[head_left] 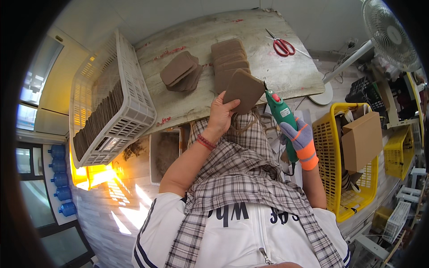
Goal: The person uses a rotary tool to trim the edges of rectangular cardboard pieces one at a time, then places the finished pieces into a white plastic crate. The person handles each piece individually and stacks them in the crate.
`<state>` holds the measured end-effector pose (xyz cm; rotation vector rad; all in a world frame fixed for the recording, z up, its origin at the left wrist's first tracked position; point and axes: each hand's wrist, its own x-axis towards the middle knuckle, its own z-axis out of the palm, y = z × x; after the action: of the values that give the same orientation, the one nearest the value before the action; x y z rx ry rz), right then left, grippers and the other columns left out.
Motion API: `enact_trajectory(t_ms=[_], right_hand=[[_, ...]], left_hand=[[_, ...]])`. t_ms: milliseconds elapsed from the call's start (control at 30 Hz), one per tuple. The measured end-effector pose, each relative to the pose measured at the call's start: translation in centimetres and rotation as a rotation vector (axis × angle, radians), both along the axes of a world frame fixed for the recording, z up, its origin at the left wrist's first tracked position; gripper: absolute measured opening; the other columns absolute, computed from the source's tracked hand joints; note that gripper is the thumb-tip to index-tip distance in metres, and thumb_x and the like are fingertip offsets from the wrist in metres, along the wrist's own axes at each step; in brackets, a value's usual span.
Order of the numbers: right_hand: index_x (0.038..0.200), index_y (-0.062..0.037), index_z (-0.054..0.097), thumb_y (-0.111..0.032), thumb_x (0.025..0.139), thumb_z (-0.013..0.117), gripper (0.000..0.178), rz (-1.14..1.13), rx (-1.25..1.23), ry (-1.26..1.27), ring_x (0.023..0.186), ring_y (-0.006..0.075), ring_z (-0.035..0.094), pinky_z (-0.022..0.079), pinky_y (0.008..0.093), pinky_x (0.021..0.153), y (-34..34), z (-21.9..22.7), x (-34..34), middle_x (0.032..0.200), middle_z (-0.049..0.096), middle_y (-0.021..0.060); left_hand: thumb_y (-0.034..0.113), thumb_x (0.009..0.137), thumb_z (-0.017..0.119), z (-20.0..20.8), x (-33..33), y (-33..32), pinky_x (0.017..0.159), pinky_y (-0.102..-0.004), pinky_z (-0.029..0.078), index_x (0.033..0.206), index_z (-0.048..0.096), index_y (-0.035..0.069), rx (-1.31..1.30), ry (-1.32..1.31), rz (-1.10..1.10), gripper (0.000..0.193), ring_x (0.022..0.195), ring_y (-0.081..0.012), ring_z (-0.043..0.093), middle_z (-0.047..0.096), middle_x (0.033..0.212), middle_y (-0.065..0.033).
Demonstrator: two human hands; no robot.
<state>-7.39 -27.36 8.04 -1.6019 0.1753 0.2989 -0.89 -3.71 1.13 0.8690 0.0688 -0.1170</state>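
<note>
My bare left hand (220,114), with red beads at the wrist, pinches a flat brown panel (245,91) with the thumb on its face. In a grey and orange glove, my right hand (300,140) wraps round a green handheld power tool (280,109) with a red switch and a cord at its lower end. The tool's thin dark tip is at the right corner of the panel; whether they touch I cannot tell. Just beyond lie a row of overlapping brown panels (229,56) and a smaller pile of brown panels (180,71) on the worn table (272,71).
Red-handled scissors (283,46) lie on the table's far right. At left, a white crate (138,96) holds many upright brown pieces. A yellow basket (330,178) with a cardboard box (363,142) stands at right, below a fan (389,33). A pale bin (154,165) is under the table.
</note>
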Motion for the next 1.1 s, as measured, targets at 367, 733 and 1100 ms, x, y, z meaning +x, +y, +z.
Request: enact_trajectory(t_ms=[367,733,1100], right_hand=[[0.099,-0.0012,0.060,-0.022,0.078,0.075,0.034,0.164,-0.150,-0.043,0.054,0.0032,0.051,0.040,0.0191,0.047,-0.3,-1.2,-0.9,0.068,0.059,-0.0011],[0.100,-0.0002,0.059,-0.024,0.079,0.073,0.035,0.116,-0.011,0.044,0.053,0.0048,0.051,0.042,0.0198,0.047,1.2,-2.4,-0.8,0.067,0.057,-0.0004],[0.095,-0.0009,0.060,-0.025,0.080,0.072,0.030,0.221,-0.045,0.117,0.051,0.0061,0.053,0.044,0.0213,0.047,0.7,-1.5,-1.3,0.065,0.058,0.0001]], left_hand=[[-0.006,0.079,0.061,0.9,0.4,4.9,0.075,-0.0259,0.053,0.110,0.060,-0.001,0.347,0.002,-0.249,0.032,0.085,-0.0125,0.063,0.066,0.100,-0.0071],[-0.007,0.078,0.061,0.0,-1.8,4.6,0.075,-0.0255,0.051,0.111,0.060,-0.002,0.395,0.150,-0.333,0.034,0.083,-0.0119,0.062,0.065,0.098,-0.0057],[-0.002,0.078,0.064,1.2,-0.6,8.0,0.071,-0.0226,0.049,0.093,0.060,0.003,0.719,-0.064,-0.232,0.016,0.080,-0.0078,0.060,0.064,0.087,-0.0004]])
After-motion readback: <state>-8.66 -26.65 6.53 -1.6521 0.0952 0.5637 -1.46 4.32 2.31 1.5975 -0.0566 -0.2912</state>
